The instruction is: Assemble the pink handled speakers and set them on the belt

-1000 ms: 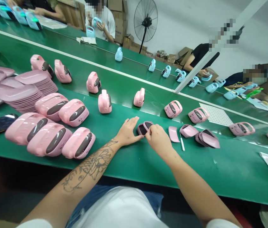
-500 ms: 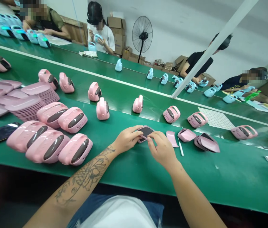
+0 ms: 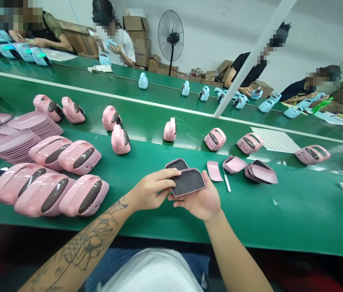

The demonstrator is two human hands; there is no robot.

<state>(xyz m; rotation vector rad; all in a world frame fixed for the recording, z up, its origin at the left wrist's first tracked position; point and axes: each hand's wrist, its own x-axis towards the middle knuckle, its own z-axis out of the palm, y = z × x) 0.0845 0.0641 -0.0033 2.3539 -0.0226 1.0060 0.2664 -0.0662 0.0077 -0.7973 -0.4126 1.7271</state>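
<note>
Left fingers [image 3: 166, 174] and right fingers [image 3: 178, 204] around 1 shallow pink-rimmed shell [image 3: 189, 182], dark inside

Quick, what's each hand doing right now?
Left hand: holding a dark-faced panel by its edge.
Right hand: holding the same panel from below.

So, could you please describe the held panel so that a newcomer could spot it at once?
At the near side of the green table, find where the left hand and right hand meet. Both hold a dark-faced panel with a pink rim. Unlike the similar piece partly hidden behind it, this one lies over the right hand.
</note>
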